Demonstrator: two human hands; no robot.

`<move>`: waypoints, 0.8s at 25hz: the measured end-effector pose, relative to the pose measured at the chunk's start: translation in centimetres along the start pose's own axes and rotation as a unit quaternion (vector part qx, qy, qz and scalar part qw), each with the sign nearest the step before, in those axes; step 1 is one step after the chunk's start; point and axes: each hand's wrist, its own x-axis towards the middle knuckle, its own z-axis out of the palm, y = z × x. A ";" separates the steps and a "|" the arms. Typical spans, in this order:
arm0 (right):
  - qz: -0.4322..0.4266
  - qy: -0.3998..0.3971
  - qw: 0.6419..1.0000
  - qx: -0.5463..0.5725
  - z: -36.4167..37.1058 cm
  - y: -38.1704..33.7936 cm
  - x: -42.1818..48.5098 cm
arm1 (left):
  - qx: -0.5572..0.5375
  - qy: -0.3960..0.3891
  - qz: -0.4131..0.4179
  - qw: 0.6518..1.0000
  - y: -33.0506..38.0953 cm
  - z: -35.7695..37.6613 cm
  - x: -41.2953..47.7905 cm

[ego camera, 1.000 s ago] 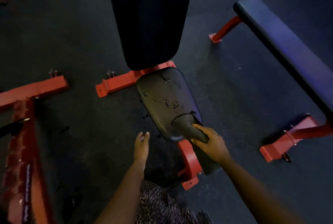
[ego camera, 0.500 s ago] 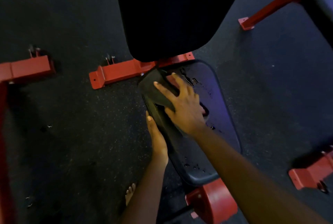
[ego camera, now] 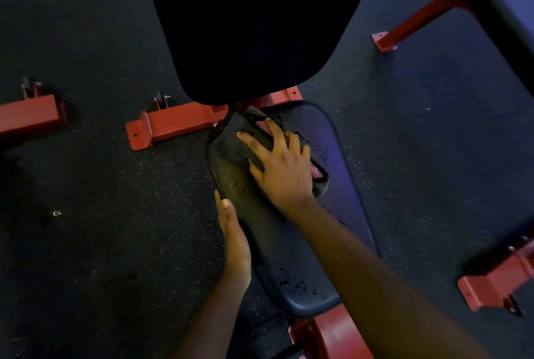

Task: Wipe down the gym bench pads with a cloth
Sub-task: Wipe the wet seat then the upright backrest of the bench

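Note:
A dark seat pad (ego camera: 300,277) of a red-framed bench lies below me, dotted with water droplets. My right hand (ego camera: 281,169) presses a dark grey cloth (ego camera: 231,142) flat onto the far end of the seat pad, fingers spread over the cloth. My left hand (ego camera: 234,238) rests with straight fingers along the seat pad's left edge. The tall black back pad (ego camera: 248,20) rises just beyond the cloth.
Red frame feet (ego camera: 173,124) sit on the dark speckled rubber floor behind the seat. A second bench with a dark pad (ego camera: 502,6) and red legs (ego camera: 491,289) stands at the right. Another red frame part (ego camera: 29,114) is at the left.
My right hand moved the cloth from the near end of the seat pad up to its far end. My left hand came from the air to the pad's left edge.

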 end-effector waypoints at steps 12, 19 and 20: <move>0.309 -0.047 0.947 0.075 -1.8 8.8 1.9 | 0.027 -0.024 -0.003 0.999 1.1 0.2 -1.0; 0.119 -0.008 0.990 0.074 -0.5 -1.1 -5.2 | -0.018 -0.066 -0.033 0.997 1.6 -0.2 -1.7; 0.098 -0.005 0.993 0.065 -0.3 -2.5 -6.3 | -0.032 -0.076 -0.033 0.996 1.8 -0.2 -2.0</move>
